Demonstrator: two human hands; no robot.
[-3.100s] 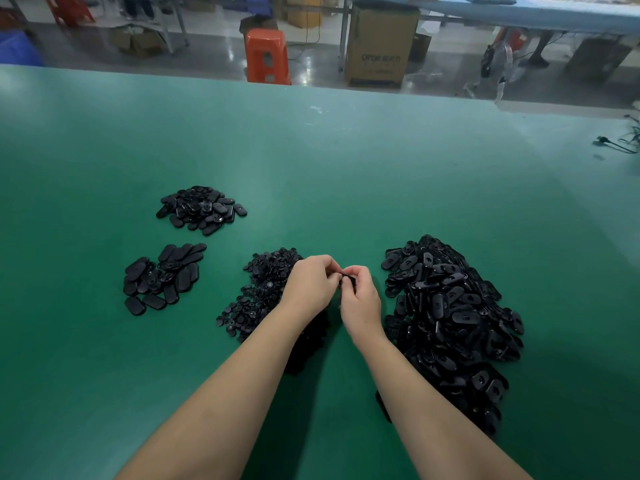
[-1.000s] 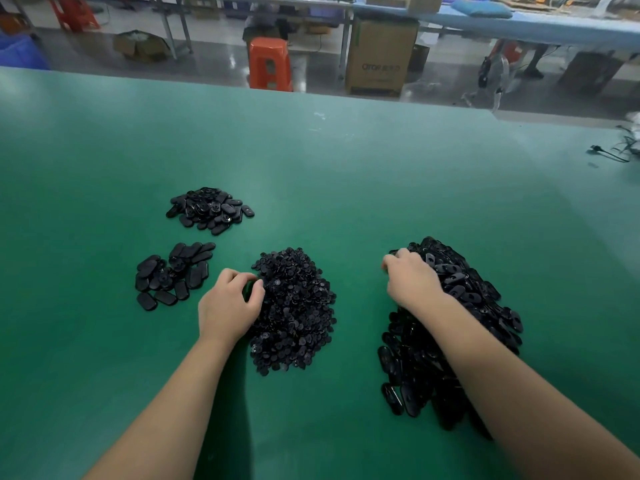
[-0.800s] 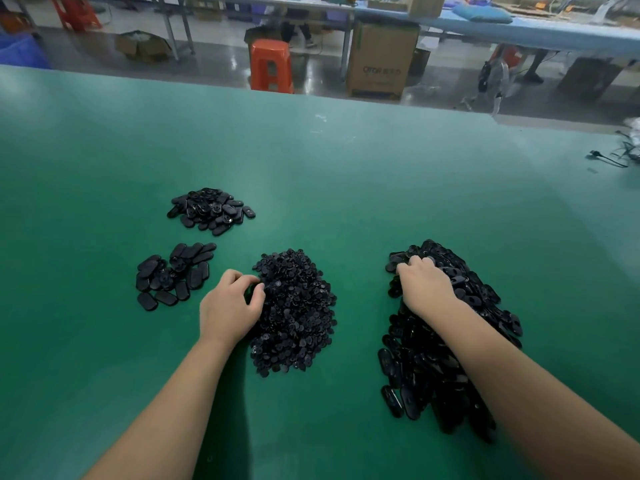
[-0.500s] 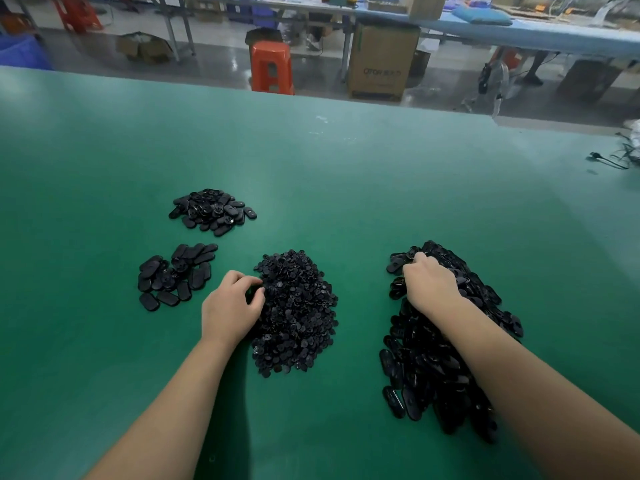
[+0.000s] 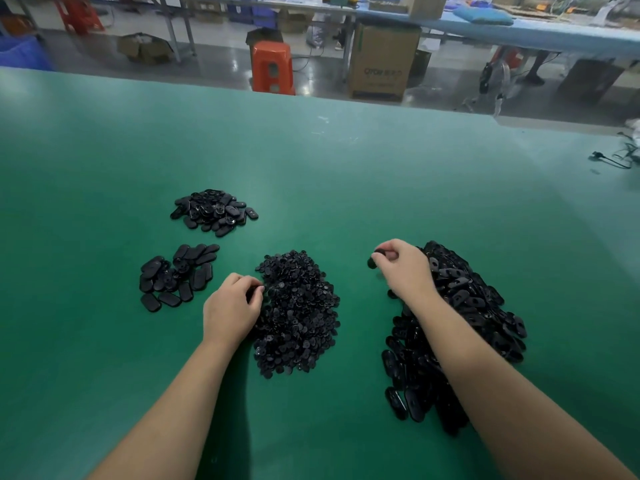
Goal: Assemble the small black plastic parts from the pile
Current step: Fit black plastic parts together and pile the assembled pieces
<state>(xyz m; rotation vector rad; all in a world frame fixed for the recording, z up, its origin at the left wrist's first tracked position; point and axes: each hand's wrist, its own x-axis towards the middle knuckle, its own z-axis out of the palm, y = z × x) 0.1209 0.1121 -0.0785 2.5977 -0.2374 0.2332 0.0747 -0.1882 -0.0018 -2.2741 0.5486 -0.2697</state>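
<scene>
I see both hands over the green table (image 5: 104, 341). Right hand (image 5: 403, 268) sits at the near-left edge of the big pile (image 5: 457, 327) of oblong black shells, fingers curled, pinching one black part (image 5: 375, 258) lifted just clear of the pile's left side. Left hand (image 5: 230, 308) rests at the left edge of the middle pile (image 5: 299, 306) of small round pieces, fingers curled in against it; something dark sits at the fingertips (image 5: 254, 289), but I can't tell if it's actually gripped or just touched. The two hands are well apart, middle pile between them.

Left of the left hand: a small loose group (image 5: 176, 275) of flat oblong parts, spread out. Beyond that, farther from me, another small heap (image 5: 213, 212) of oblong parts, more stacked.

Far side past the table edge: orange stool (image 5: 273, 67), cardboard box (image 5: 381, 62) beside it, blue bench (image 5: 519, 32) behind. Black cable (image 5: 609, 161) lies at the table's right edge.
</scene>
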